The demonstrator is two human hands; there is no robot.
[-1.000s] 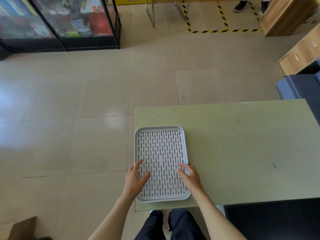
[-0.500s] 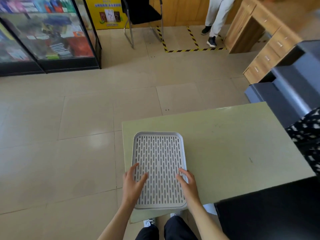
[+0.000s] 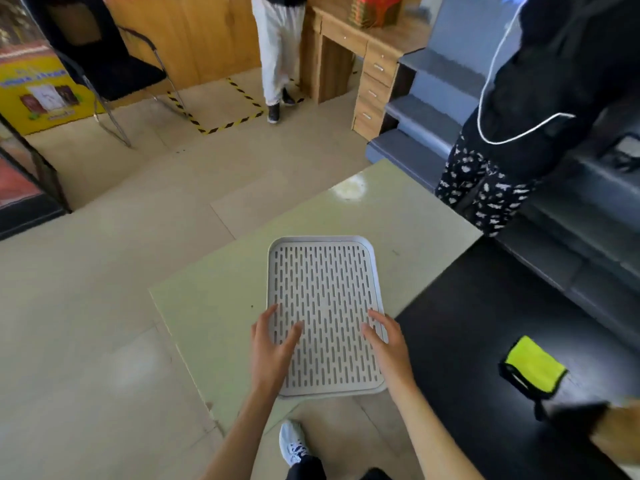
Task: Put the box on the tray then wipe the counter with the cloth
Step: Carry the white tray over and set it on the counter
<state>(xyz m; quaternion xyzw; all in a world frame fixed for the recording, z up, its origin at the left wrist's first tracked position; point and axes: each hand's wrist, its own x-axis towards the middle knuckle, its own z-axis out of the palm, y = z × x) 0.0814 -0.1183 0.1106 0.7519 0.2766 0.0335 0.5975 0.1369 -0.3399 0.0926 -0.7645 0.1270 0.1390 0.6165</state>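
A grey slotted tray (image 3: 323, 271) lies over the pale green table (image 3: 214, 306), turned askew to it, its near edge past the table's edge. My left hand (image 3: 273, 348) grips the tray's left side with the thumb on top. My right hand (image 3: 384, 344) grips the right side the same way. A yellow-green cloth (image 3: 533, 368) lies on the black counter (image 3: 467, 323) to the right, well apart from both hands. A blurred brown object (image 3: 620, 431), possibly the box, shows at the lower right edge.
A person in dark clothes (image 3: 540, 98) stands close at the table's far right corner. Grey steps (image 3: 429, 109), a wooden desk (image 3: 367, 57) and another person's legs (image 3: 277, 57) are behind. A black chair (image 3: 114, 71) stands far left.
My view has swung to the right. The tray has turned with my hands and no longer lines up with the table. The black counter, the cloth and the nearby person have come into view.
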